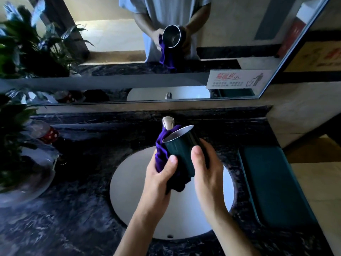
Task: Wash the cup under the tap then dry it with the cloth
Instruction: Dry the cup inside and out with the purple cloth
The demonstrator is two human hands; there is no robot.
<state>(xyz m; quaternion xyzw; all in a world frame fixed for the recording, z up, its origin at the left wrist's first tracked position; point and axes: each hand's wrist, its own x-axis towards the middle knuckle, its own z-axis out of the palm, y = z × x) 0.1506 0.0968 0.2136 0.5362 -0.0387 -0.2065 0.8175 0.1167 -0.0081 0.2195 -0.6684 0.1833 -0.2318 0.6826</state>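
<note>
The dark green steel-lined cup (181,149) is held above the white basin (129,182), tilted mouth-away, just in front of the tap (167,122). Right hand (206,169) fingers grip its base. Left hand (160,174) fingers press the purple cloth (162,150) against its side. No water is visibly running; washing appears complete, drying in progress.

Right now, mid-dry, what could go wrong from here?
1. The cup is tilted over the sink, held by the right hand near its base; if wet, it could slip and drop into the basin.
2. The cloth, bunched in the left hand, covers only one side, so the inside may stay damp.
3. The cup's rim sits close to the tap; a twist might knock it.
</note>
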